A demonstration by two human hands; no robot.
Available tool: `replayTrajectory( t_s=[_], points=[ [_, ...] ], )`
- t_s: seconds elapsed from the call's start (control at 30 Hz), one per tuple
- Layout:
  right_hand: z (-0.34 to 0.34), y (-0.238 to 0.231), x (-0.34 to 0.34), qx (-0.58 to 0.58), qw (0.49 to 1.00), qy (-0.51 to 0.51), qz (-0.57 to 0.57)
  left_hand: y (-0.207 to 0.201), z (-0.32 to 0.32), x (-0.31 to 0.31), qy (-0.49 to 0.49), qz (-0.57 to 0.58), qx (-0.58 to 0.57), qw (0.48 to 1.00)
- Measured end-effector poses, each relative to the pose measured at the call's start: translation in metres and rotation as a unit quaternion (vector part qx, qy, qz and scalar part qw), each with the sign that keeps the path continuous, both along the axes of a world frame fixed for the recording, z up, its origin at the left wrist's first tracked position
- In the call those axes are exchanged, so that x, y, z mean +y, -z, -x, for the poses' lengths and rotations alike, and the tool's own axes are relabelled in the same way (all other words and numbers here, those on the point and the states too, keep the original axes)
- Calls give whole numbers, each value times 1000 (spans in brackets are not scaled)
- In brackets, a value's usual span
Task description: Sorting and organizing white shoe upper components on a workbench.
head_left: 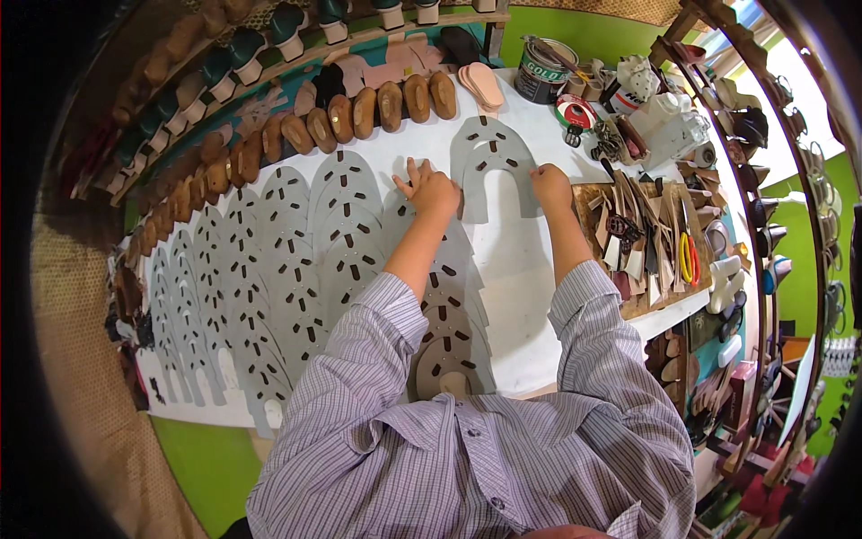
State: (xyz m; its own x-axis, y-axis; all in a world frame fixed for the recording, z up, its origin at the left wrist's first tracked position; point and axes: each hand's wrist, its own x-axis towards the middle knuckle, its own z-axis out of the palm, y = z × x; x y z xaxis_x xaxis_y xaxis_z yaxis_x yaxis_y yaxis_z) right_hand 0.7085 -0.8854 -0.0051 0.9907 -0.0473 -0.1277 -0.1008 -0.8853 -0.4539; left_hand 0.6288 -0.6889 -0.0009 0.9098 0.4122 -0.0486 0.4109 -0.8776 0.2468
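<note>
grey arch (pixel 499 154) lies between left fingers (pixel 414 169) and right fingers (pixel 538 177)

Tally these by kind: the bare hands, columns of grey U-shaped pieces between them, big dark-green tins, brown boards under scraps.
Bare hands: 2 (left hand, right hand)
Grey column: 1
Dark-green tin: 1
Brown board: 1
Total: 5

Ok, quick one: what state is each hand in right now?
Left hand: open, fingers spread over the gray pieces.
Right hand: fingers curled closed at the gray U-shaped piece's right side; any grip cannot be told.
</note>
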Motion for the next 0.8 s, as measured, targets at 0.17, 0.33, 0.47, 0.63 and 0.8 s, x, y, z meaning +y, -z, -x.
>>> replayTrajectory(
  t_s=[0.17,0.33,0.47,0.63,0.8],
  points=[
    [7,-9,2,17,1000,21,-8,-4,11,-10,19,7,-9,1000],
    [29,-17,-2,39,999,0,37,-16,35,-26,68,30,-4,997],
    [34,-9,-8,4,1000,-27,-1,-5,43,-28,87,59,-34,994],
    [41,11,-22,-85,995,-35,25,-6,41,-35,80,9,-4,997],
    [88,-9,-3,-240,956,-134,107,-8,61,-24,67,-41,-24,997]
  ],
)
